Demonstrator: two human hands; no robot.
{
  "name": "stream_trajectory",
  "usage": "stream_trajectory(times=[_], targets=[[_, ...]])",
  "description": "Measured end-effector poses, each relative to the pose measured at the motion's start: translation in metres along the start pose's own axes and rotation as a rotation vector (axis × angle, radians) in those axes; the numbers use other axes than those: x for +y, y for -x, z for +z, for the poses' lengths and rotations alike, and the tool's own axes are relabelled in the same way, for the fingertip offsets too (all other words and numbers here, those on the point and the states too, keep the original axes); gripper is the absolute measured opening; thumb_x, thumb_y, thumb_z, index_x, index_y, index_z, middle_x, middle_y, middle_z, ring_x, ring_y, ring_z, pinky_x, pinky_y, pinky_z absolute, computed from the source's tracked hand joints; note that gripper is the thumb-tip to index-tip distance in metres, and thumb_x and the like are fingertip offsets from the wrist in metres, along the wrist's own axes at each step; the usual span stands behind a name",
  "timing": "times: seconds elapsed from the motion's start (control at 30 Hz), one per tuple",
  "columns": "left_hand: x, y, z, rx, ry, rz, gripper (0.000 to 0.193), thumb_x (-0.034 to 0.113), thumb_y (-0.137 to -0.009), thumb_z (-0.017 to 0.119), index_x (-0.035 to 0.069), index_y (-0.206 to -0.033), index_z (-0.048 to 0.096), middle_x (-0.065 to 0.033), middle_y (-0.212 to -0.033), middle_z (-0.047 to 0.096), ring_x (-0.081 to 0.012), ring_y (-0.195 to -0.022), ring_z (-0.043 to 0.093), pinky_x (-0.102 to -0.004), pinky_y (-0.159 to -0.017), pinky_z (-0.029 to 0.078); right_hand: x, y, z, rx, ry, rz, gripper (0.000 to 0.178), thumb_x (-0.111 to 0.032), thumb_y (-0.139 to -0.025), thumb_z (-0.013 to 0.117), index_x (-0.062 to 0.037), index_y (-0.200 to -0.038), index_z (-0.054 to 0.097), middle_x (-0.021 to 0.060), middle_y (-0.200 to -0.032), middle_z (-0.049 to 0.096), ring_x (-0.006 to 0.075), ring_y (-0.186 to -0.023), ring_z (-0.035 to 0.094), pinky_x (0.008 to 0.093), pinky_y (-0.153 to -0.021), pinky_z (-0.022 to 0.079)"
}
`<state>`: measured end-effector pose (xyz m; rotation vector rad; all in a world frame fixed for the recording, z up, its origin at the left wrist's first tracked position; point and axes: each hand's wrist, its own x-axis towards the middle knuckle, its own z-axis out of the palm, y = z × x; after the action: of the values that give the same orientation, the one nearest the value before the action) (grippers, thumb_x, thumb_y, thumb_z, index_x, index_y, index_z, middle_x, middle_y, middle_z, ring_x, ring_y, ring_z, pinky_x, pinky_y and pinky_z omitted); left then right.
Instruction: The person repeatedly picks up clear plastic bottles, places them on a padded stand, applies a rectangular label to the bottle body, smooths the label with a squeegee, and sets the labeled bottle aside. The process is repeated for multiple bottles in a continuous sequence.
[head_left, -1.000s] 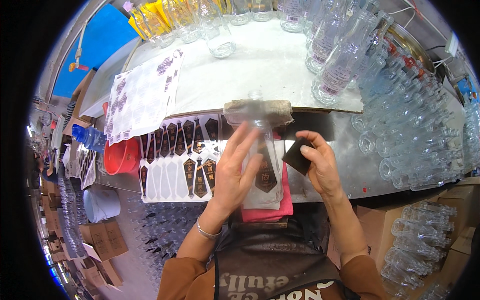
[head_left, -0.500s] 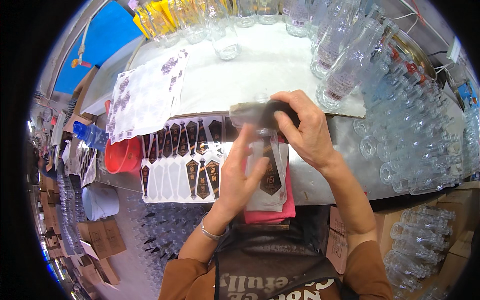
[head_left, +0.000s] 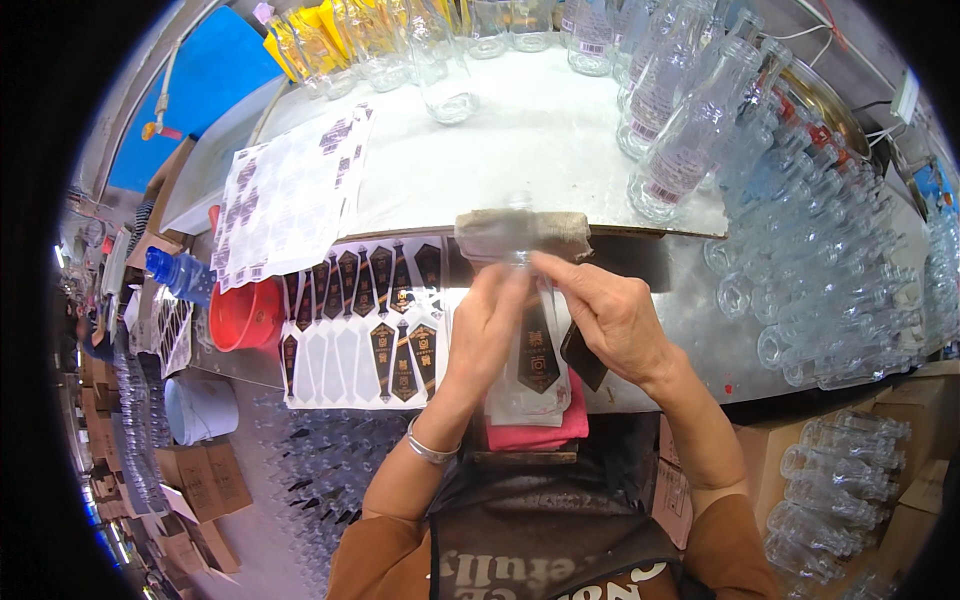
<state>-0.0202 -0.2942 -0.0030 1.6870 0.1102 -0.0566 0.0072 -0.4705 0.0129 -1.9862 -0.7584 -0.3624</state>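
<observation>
A clear glass bottle (head_left: 552, 402) lies with its neck pointing away from me, across a cloth-wrapped rest (head_left: 570, 232). On its upper side is a black and gold tie-shaped label (head_left: 538, 355). My left hand (head_left: 488, 325) grips the bottle by its neck end, fingers blurred and partly overlapping it. At the right side of the neck, the index finger of my right hand (head_left: 615, 318) touches the label's top end. A dark flat pad (head_left: 583, 358) is tucked under that hand's lower fingers. Pink cloth (head_left: 530, 436) lies beneath the bottle.
A sheet of tie-shaped labels (head_left: 362, 325) lies left, some spaces bare. Beyond it are white label sheets (head_left: 290, 195) and a red bucket (head_left: 245, 313). Printed bottles (head_left: 690, 130) stand at the far right; many bottles (head_left: 830, 260) lie beside them. Boxes hold more bottles (head_left: 835, 490) below.
My right hand has come down and nearer, bringing the dark pad from above the rest to beside the bottle. My left hand has closed in on the neck end.
</observation>
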Motion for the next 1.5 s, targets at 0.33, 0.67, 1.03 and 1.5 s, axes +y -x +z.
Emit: stream_trajectory(times=[0.33, 0.67, 1.03, 1.5], targets=[[-0.009, 0.004, 0.005, 0.038, 0.074, 0.031, 0.044, 0.040, -0.109, 0.047, -0.001, -0.121, 0.060, -0.0057, -0.101, 0.068, -0.0104, -0.090, 0.065, -0.0223, -0.076, 0.051, 0.000, 0.001, -0.006, -0.168, 0.247, -0.042, 0.053, 0.005, -0.083, 0.063, -0.0113, -0.134, 0.066, 0.0089, -0.076, 0.062, 0.0253, -0.062, 0.061, 0.0359, -0.057, 0.051], [-0.021, -0.005, 0.003, 0.005, 0.171, -0.059, 0.046, 0.041, -0.110, 0.040, 0.000, -0.117, 0.057, -0.0087, -0.105, 0.066, -0.0148, -0.093, 0.067, -0.0286, -0.081, 0.054, 0.013, -0.003, -0.002, -0.099, 0.016, -0.050, 0.051, 0.004, -0.086, 0.063, -0.0120, -0.134, 0.065, 0.0092, -0.078, 0.064, 0.0255, -0.065, 0.061, 0.0353, -0.060, 0.051], [-0.010, 0.001, 0.009, 0.001, 0.237, 0.005, 0.045, 0.036, -0.110, 0.039, -0.004, -0.117, 0.059, -0.0116, -0.105, 0.063, -0.0176, -0.096, 0.061, -0.0339, -0.089, 0.051, 0.011, -0.001, -0.005, -0.145, 0.227, -0.143, 0.058, 0.000, -0.085, 0.066, -0.0143, -0.140, 0.060, 0.0061, -0.071, 0.054, 0.0229, -0.059, 0.058, 0.0360, -0.052, 0.047], [-0.024, 0.011, 0.005, -0.103, 0.311, 0.046, 0.046, 0.031, -0.106, 0.053, -0.001, -0.139, 0.046, -0.0049, -0.116, 0.059, -0.0097, -0.100, 0.056, -0.0255, -0.089, 0.047, 0.011, 0.006, -0.007, -0.161, 0.307, -0.162, 0.062, 0.000, -0.082, 0.067, -0.0155, -0.141, 0.060, 0.0037, -0.070, 0.053, 0.0201, -0.058, 0.058, 0.0349, -0.050, 0.047]])
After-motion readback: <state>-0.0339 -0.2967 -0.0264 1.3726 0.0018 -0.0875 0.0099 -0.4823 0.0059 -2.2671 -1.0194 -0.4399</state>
